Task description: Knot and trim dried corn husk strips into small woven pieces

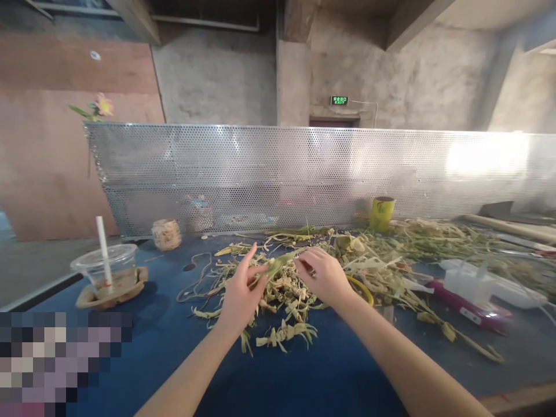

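My left hand (243,286) pinches a pale green, dried-looking leaf strip (279,264) between thumb and fingers, its index finger pointing up. At the strip's other end, my right hand (324,275) is closed, with curled fingertips on it; a ring shows on one finger. Beneath both hands lies a pile of twisted, knotted dry plant strips (299,289). One knotted piece (286,334) rests a little apart at the near side of the pile. A yellow ring-shaped thing (362,289) is partly hidden behind my right wrist.
A lidded plastic cup with a straw (104,260) stands in a carton holder at left, near a small woven pot (167,234). Loose dry stalks (417,249) spread right, by a yellow-green cup (382,213) and a purple-and-white power strip (471,307). A perforated metal screen (260,162) closes the table's back.
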Available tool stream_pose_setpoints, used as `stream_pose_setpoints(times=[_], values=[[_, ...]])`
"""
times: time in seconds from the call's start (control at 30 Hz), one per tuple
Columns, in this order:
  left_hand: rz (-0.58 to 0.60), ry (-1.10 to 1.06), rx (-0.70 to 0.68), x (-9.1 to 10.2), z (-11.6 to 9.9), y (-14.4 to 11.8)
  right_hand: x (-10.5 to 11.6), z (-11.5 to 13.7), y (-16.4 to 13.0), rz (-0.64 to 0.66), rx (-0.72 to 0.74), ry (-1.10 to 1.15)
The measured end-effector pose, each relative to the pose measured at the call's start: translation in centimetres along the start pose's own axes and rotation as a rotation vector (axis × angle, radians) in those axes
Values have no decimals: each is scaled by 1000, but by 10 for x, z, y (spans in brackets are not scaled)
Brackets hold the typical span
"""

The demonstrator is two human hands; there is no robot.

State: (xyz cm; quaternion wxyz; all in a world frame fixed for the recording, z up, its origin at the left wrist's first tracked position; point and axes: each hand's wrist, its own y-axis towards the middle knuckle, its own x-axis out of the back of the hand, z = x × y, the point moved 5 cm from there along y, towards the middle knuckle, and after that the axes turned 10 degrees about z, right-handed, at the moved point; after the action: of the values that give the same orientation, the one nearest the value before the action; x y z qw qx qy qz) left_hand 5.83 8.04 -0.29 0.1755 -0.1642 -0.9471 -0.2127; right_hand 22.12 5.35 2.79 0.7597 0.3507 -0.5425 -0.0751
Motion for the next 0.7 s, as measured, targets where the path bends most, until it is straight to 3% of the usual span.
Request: stream_pose_setpoints(times=[0.1, 0.23, 0.43, 0.7], values=[[80, 10, -63, -4, -8, -3, 4, 13, -2, -18, 170, -84], [123, 36, -134, -5, -16, -6, -6, 7, -1, 231, 212, 3], [116, 289, -204, -3, -21, -5, -12, 13, -2, 356, 265, 47], [222, 538, -252, -17, -24, -7, -20, 30, -6, 313, 252, -133]])
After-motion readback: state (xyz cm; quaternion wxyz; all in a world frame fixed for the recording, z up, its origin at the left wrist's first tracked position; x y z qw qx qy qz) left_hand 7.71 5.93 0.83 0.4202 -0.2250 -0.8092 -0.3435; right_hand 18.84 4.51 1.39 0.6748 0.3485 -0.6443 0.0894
